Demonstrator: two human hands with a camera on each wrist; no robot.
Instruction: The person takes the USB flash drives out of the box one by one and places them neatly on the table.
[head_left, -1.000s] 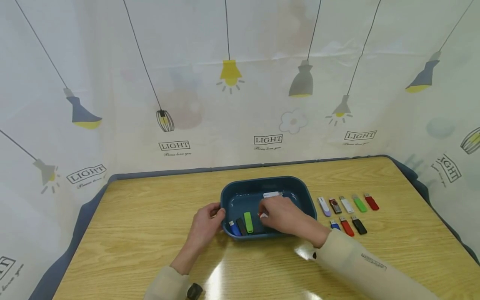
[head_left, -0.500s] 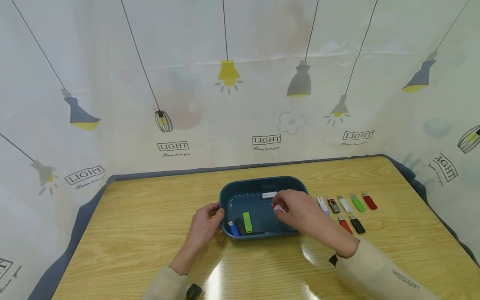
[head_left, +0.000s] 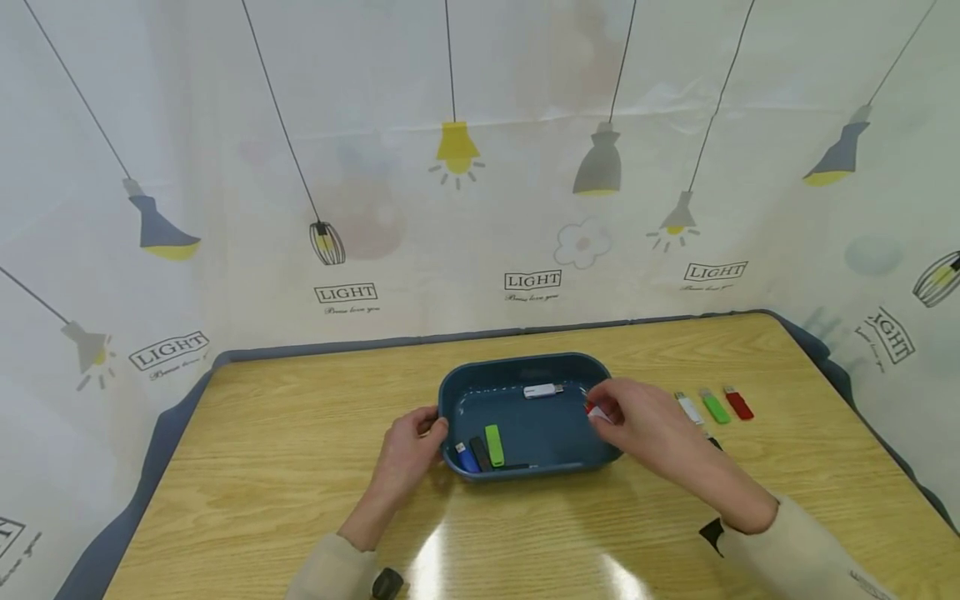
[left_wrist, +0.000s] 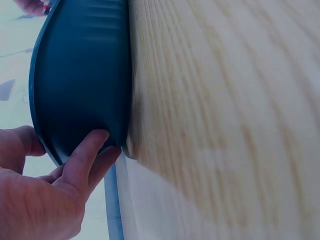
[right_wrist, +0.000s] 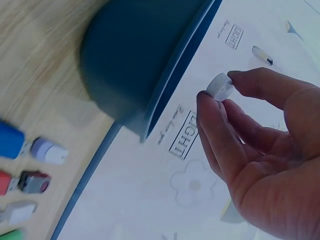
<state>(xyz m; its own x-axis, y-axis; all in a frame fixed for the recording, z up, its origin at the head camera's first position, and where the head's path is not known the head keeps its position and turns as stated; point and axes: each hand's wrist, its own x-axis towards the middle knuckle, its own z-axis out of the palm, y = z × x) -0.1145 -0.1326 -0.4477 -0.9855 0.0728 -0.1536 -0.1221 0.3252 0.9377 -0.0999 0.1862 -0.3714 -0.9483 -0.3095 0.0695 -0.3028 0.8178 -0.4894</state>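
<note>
My left hand (head_left: 408,446) grips the left end of a dark blue dish (left_wrist: 82,60), thumb at the rim and fingers against the outer wall. Over the dish's right end, my right hand (head_left: 652,421) pinches a small red-and-white USB stick (head_left: 597,412) between thumb and fingers. Its white end (right_wrist: 220,87) faces the right wrist camera. Inside the dish lie a white USB stick (head_left: 540,391) near the back, and blue (head_left: 467,458), black (head_left: 480,454) and green (head_left: 494,445) ones at the front left. A thin dark stick (head_left: 516,467) lies along the front wall.
Right of the dish, white (head_left: 689,407), green (head_left: 716,407) and dark red (head_left: 739,403) USB sticks lie on the wooden table (head_left: 315,408). My right arm hides others; blue (right_wrist: 9,140) and lilac-white (right_wrist: 48,151) ones show in the right wrist view. A printed curtain (head_left: 420,208) hangs behind.
My right hand has moved rightward from the dish's middle to its right end, carrying the red-and-white USB stick. The left hand stays at the dish's left end.
</note>
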